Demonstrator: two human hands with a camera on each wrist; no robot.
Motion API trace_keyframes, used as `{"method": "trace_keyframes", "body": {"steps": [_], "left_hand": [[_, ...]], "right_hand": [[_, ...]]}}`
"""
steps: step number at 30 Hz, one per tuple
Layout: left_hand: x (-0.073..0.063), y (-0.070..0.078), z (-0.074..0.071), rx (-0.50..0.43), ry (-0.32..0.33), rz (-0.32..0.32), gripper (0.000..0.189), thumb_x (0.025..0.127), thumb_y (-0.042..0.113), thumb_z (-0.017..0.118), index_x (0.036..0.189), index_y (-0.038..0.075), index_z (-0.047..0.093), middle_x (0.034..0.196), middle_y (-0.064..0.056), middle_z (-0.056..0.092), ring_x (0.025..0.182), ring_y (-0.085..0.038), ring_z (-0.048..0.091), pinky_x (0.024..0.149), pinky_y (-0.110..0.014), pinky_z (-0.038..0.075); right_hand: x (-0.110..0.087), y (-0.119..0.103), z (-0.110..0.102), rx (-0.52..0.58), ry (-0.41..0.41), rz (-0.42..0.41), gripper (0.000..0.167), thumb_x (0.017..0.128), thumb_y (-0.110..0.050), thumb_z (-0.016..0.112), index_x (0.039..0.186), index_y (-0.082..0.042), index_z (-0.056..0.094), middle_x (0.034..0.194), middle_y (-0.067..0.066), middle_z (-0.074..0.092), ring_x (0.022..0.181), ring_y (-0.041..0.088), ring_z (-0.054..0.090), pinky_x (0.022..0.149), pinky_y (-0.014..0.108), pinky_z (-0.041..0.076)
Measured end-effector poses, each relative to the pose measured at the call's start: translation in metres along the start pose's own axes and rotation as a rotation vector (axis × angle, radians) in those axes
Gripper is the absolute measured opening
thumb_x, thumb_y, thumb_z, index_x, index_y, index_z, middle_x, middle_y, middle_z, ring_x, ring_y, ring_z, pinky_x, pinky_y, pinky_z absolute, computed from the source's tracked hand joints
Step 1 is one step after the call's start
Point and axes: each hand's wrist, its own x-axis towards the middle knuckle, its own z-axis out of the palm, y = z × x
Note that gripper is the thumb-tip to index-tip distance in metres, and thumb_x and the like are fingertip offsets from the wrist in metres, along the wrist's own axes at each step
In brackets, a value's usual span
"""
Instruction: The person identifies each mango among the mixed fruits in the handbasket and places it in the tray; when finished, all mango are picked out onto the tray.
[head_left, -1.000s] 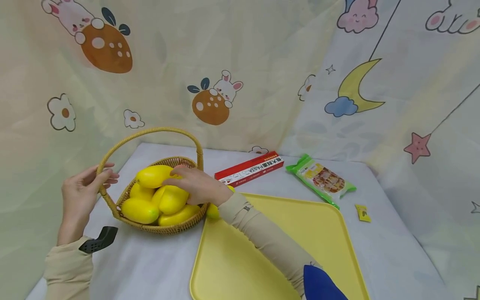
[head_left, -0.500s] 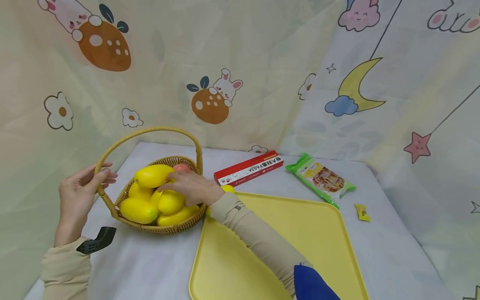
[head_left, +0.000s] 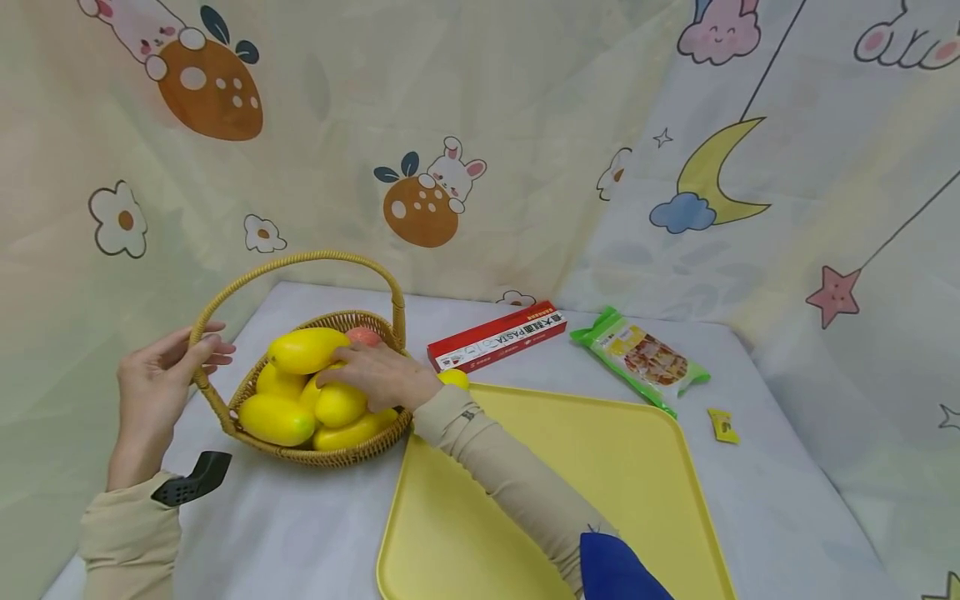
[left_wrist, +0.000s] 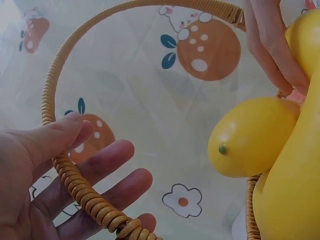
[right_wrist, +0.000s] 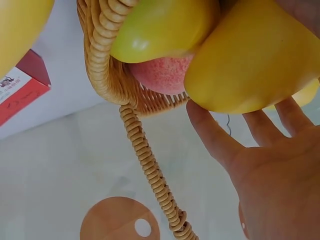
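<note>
A wicker basket [head_left: 352,456] on the left of the table is heaped with several yellow mangoes [head_left: 277,419] and a pink peach [head_left: 364,337]. My left hand [head_left: 155,392] holds the side of its arched handle [left_wrist: 80,190], thumb in front and fingers behind. On top of the heap my right hand [head_left: 386,375] grips a yellow mango [right_wrist: 250,60], with the fingertips along its far side and the thumb at its near side. Beside those fingers lies another mango [head_left: 303,350]. The palm hides part of the fruit beneath.
A yellow tray [head_left: 630,483] lies right of the basket, under my right forearm. Behind it are a red pasta box [head_left: 498,337] and a green-edged food packet [head_left: 645,358]. A small yellow sachet [head_left: 723,425] lies farther right. One yellow fruit [head_left: 453,379] sits by the tray's far-left corner.
My right hand has shifted slightly left and lower over the heap, uncovering the peach and the fruit by the tray. My left hand has stayed on the handle.
</note>
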Motion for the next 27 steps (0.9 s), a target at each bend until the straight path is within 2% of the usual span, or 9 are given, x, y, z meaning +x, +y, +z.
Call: {"method": "trace_keyframes", "body": {"steps": [6, 10, 15, 21, 27], "left_hand": [[0.0, -0.002, 0.0, 0.034, -0.004, 0.0, 0.037, 0.094, 0.023, 0.062, 0.126, 0.004, 0.062, 0.083, 0.019, 0.07, 0.074, 0.0, 0.068, 0.071, -0.009, 0.051], [0.0, -0.004, 0.0, 0.024, -0.015, -0.001, 0.038, 0.094, 0.024, 0.062, 0.126, 0.004, 0.062, 0.083, 0.018, 0.07, 0.074, -0.001, 0.068, 0.071, -0.009, 0.051], [0.0, -0.005, 0.0, 0.017, -0.024, 0.005, 0.037, 0.093, 0.023, 0.062, 0.125, 0.003, 0.063, 0.083, 0.018, 0.071, 0.074, -0.001, 0.068, 0.071, -0.009, 0.051], [0.0, -0.003, -0.001, 0.018, -0.022, 0.013, 0.037, 0.093, 0.023, 0.063, 0.124, 0.003, 0.063, 0.082, 0.018, 0.071, 0.073, -0.001, 0.069, 0.07, -0.009, 0.051], [0.001, -0.001, -0.002, 0.037, -0.02, 0.011, 0.037, 0.093, 0.023, 0.063, 0.124, 0.003, 0.063, 0.081, 0.02, 0.07, 0.073, 0.001, 0.068, 0.07, -0.009, 0.051]], "right_hand": [[-0.004, 0.002, -0.007, -0.005, 0.029, 0.035, 0.065, 0.081, -0.017, 0.075, 0.138, -0.031, 0.049, 0.138, 0.001, 0.044, 0.127, 0.016, 0.039, 0.099, 0.031, 0.046], [-0.017, 0.009, -0.018, 0.023, 0.082, 0.047, 0.059, 0.081, -0.027, 0.075, 0.135, -0.029, 0.052, 0.136, 0.003, 0.046, 0.125, 0.019, 0.042, 0.095, 0.033, 0.048], [-0.048, 0.022, -0.024, 0.077, 0.118, 0.071, 0.062, 0.078, -0.029, 0.078, 0.135, -0.027, 0.053, 0.136, 0.003, 0.046, 0.116, 0.019, 0.049, 0.09, 0.034, 0.05], [-0.088, 0.036, -0.016, 0.082, 0.13, 0.103, 0.064, 0.074, -0.029, 0.081, 0.133, -0.025, 0.055, 0.129, 0.0, 0.052, 0.106, 0.02, 0.051, 0.085, 0.033, 0.05], [-0.12, 0.04, -0.003, 0.1, 0.116, 0.152, 0.064, 0.072, -0.024, 0.082, 0.13, -0.025, 0.057, 0.129, 0.001, 0.054, 0.113, 0.02, 0.052, 0.096, 0.036, 0.047]]}}
